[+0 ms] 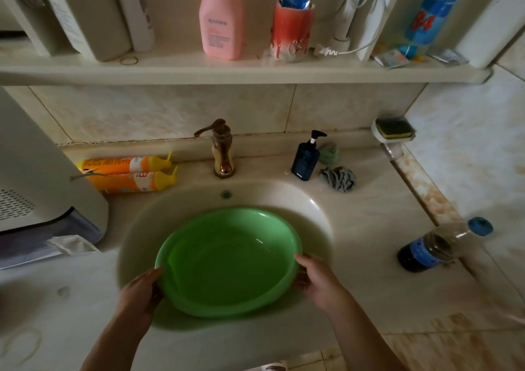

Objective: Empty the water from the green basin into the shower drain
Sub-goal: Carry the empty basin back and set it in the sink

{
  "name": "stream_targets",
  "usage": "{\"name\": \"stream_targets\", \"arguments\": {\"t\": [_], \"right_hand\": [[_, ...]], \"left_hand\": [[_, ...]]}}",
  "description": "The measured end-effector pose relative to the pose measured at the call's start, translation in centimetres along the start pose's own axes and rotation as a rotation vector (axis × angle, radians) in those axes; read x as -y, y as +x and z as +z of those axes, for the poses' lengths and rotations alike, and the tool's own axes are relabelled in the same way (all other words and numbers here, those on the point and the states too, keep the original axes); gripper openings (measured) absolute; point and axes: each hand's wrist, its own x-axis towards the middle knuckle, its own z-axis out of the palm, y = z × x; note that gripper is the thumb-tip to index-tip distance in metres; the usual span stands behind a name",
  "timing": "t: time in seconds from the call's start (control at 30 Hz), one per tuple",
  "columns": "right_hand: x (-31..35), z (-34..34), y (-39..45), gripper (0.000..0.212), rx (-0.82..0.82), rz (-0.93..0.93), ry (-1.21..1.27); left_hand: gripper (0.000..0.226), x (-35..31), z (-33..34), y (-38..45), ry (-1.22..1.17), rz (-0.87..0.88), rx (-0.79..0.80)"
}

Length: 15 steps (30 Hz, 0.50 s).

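A round green basin [227, 259] with clear water in it sits in the front part of the white sink bowl [309, 214]. My left hand [140, 292] grips the basin's rim at its left side. My right hand [319, 279] grips the rim at its right side, thumb over the edge. The basin looks slightly tilted, its near edge over the sink's front lip. The shower drain is not in view.
A bronze faucet [221, 149] stands behind the sink. Two orange bottles [127, 173] lie at the left, a dark pump bottle [305, 159] and grey cloths [338, 178] at the right. A blue-capped bottle [440, 245] lies on the counter's right. A shelf [241, 69] with toiletries hangs above.
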Motion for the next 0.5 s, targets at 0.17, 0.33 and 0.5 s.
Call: {"name": "stream_targets", "arguments": {"t": [0.17,0.33,0.5], "right_hand": [[0.7,0.0,0.3,0.029,0.071,-0.042,-0.037],[0.8,-0.9,0.2,0.035,0.125,-0.062,-0.010],[0.8,-1.0,0.5,0.034,0.166,-0.049,0.027]], "left_hand": [[0.036,0.0,0.0,-0.4,0.038,-0.027,0.062],[0.039,0.4,-0.5,0.0,0.076,0.012,0.096],[0.042,0.3,-0.2,0.5,0.090,0.101,0.093]]}}
